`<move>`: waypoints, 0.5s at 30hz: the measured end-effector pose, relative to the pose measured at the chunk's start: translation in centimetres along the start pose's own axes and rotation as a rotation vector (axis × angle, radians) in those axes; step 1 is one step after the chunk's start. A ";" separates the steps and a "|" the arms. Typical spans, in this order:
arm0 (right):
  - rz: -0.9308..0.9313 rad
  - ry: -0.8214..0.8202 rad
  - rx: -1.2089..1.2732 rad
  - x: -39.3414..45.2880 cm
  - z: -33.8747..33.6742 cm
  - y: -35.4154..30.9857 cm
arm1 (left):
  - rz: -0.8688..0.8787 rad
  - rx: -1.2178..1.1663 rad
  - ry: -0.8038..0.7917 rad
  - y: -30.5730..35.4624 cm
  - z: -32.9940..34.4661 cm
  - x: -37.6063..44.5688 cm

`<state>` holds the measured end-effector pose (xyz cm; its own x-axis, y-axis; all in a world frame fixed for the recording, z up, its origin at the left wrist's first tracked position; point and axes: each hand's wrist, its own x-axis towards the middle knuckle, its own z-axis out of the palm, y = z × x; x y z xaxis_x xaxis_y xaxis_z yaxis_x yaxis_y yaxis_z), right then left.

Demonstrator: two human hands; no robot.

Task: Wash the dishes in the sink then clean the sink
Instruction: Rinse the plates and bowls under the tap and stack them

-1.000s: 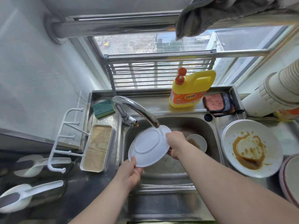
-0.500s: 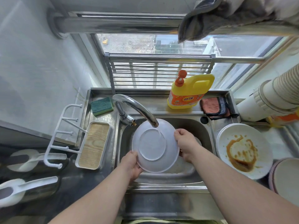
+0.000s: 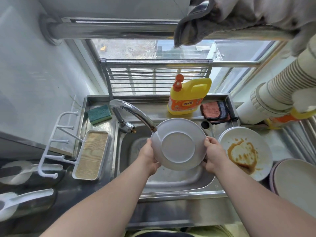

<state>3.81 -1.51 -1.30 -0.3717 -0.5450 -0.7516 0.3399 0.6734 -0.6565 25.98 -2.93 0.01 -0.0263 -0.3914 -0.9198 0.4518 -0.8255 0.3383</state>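
2 hands (image 3: 149, 158) — 1 held plate (image 3: 177, 144), 1 stained plate (image 3: 246, 151), 1 sponge (image 3: 99, 114) — 1 detergent bottle (image 3: 187, 96).

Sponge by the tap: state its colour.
Green top over a yellow layer; head view, the only one.

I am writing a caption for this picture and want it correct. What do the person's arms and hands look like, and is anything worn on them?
Both forearms are bare as far as the view shows: no sleeves, gloves, watch or bracelet. The left hand and the right hand are bare too, with no ring visible on the parts that show.
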 end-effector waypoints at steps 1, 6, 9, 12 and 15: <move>0.004 0.013 0.018 0.1 -0.2 0.1 | 0.008 0.043 0.002 0.0 0.2 -0.1; 0.055 0.032 0.037 0.0 -0.3 1.3 | 0.062 0.142 0.044 -0.5 -0.9 0.0; 0.158 -0.044 0.036 0.0 0.5 2.5 | 0.115 0.138 0.048 -0.4 -2.4 0.5; 0.272 -0.109 0.041 0.1 2.0 3.9 | 0.178 0.149 0.067 0.4 -4.1 0.6; 0.361 -0.182 0.068 0.3 4.2 5.5 | 0.223 0.171 0.063 1.7 -5.5 -0.4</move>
<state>9.19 -0.09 -5.41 -0.0609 -0.3631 -0.9298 0.4793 0.8064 -0.3463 31.67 -2.00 -0.16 0.1147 -0.5492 -0.8278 0.2830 -0.7807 0.5572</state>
